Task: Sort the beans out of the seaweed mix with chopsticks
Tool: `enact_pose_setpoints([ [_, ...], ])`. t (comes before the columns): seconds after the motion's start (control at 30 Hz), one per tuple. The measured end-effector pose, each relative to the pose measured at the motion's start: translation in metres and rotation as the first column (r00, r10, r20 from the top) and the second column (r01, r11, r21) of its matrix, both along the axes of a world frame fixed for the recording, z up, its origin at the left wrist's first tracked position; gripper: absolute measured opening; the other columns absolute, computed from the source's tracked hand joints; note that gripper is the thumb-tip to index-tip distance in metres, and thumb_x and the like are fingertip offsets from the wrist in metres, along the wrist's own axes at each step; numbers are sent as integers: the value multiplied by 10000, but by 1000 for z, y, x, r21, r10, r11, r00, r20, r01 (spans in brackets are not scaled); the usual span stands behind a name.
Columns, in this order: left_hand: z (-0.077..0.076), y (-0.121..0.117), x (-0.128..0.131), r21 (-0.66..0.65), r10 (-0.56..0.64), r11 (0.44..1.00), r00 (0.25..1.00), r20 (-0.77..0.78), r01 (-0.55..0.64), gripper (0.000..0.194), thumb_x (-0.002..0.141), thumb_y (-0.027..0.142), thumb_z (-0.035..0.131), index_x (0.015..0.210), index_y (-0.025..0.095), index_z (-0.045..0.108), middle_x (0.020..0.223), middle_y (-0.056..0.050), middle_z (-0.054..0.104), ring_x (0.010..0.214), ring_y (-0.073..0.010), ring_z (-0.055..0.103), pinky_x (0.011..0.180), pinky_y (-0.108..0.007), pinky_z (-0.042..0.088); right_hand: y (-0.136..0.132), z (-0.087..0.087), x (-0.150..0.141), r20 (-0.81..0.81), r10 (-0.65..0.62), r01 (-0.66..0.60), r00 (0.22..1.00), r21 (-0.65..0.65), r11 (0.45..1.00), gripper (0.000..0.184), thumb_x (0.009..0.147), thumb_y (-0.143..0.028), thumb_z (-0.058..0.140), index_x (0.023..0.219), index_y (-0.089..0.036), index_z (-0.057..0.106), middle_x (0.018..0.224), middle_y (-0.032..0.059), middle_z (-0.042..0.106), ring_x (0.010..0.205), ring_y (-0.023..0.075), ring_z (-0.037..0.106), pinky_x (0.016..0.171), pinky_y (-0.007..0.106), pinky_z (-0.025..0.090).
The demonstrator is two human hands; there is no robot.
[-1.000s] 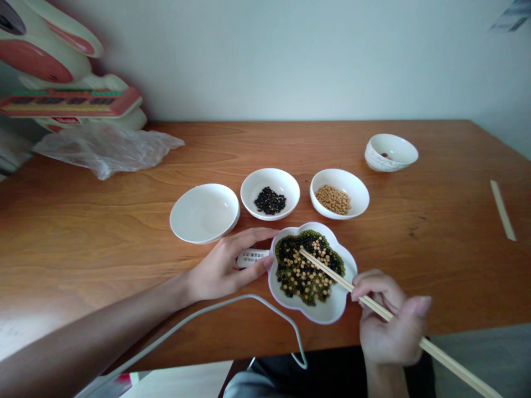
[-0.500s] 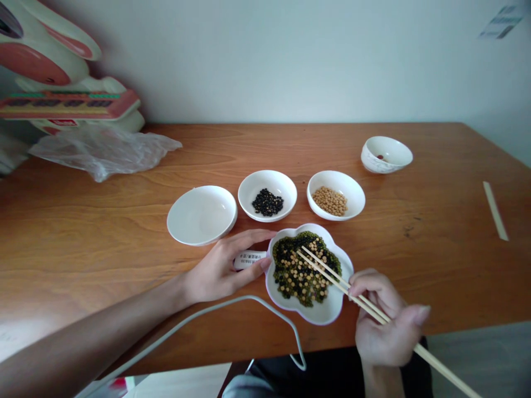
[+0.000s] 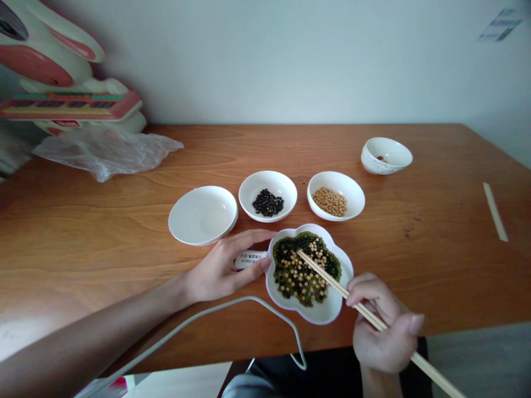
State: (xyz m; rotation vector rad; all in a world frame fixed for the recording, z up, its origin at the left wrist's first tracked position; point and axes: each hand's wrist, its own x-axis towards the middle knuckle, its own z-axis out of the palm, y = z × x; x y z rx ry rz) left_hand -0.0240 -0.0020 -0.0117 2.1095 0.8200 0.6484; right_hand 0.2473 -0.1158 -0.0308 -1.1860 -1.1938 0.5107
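On a wooden table point(image 3: 415, 265), a flower-shaped dish point(image 3: 329, 310) with many mixed beans point(image 3: 307, 271) left sits between the left hand point(image 3: 226, 271), spread against its rim, and the right hand point(image 3: 381, 331), pinching chopsticks point(image 3: 327, 277). Beyond the hands, black beans point(image 3: 267, 203) and tan beans point(image 3: 330, 202) already lie in separate bowls point(image 3: 267, 179).

The left hand point(image 3: 219, 271) touches a scalloped dish point(image 3: 333, 304) of mixed beans point(image 3: 296, 282), the right hand point(image 3: 381, 334) holds chopsticks point(image 3: 323, 273) to them, and four white bowls point(image 3: 265, 181) stand beyond.
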Motion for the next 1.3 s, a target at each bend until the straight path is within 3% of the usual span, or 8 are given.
enact_pose_setpoints([
  [0.37,-2,-1,-2,-15,7,1000,1000,-29,-8,513,1025,331,658,1517,230,558,1526,-117,639,1338,-276,668,1145,-378,558,3,2,-3,-22,-37,37,999,-18,999,750,1054,-710,236,661,-216,641,617,41,570,611,206,552,587,354,420],
  [0.53,-3,0,-2,-4,11,1000,1000,-23,-11,514,1025,334,659,1519,232,561,1531,-124,636,1316,-274,684,1131,-375,569,2,0,-2,-21,-64,65,998,25,998,734,1062,-685,237,677,-218,651,640,44,579,639,214,552,628,364,424],
  [1.07,-3,-1,-2,5,17,1000,1000,-15,-17,502,1025,345,649,1507,230,572,1523,-126,643,1300,-280,695,1109,-392,584,0,-8,0,-3,-107,107,994,-47,993,743,1087,-648,205,704,-210,667,682,50,600,681,211,584,632,351,429],
  [1.3,-4,-1,-2,5,14,1000,1000,-8,-14,510,1026,346,648,1515,229,562,1531,-128,636,1298,-281,696,1107,-384,586,-1,-4,-3,-18,-136,136,991,-36,990,759,1078,-673,219,677,-210,667,663,54,604,660,216,587,650,369,443],
])
